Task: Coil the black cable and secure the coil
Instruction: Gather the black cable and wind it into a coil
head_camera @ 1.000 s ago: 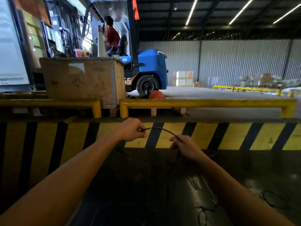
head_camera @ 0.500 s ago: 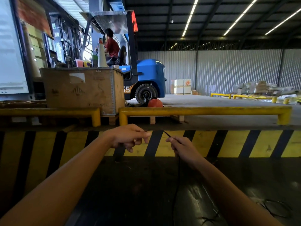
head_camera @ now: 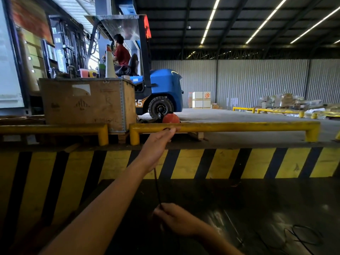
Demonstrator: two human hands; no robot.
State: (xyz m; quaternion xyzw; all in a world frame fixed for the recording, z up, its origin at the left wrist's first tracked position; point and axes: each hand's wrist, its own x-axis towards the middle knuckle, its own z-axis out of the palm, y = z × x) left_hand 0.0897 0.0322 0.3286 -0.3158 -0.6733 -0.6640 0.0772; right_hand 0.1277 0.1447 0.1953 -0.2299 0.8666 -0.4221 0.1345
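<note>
A thin black cable (head_camera: 157, 186) runs taut between my two hands. My left hand (head_camera: 158, 144) is raised in front of the yellow rail, its fingers pinched on the cable's upper end. Lower down and nearer to me, my right hand (head_camera: 176, 219) is closed around the cable. More of the black cable lies in loose loops on the dark floor at the lower right (head_camera: 301, 234).
A yellow-and-black striped dock edge (head_camera: 220, 162) crosses the view ahead, with yellow guard rails (head_camera: 230, 127) on top. Behind stand a wooden crate (head_camera: 86, 102), a blue forklift (head_camera: 161, 92) with a seated person in red, and a truck container at the left.
My hands were close together at the striped edge. Now my left hand has gone up and forward while my right hand has dropped toward me, stretching the cable between them.
</note>
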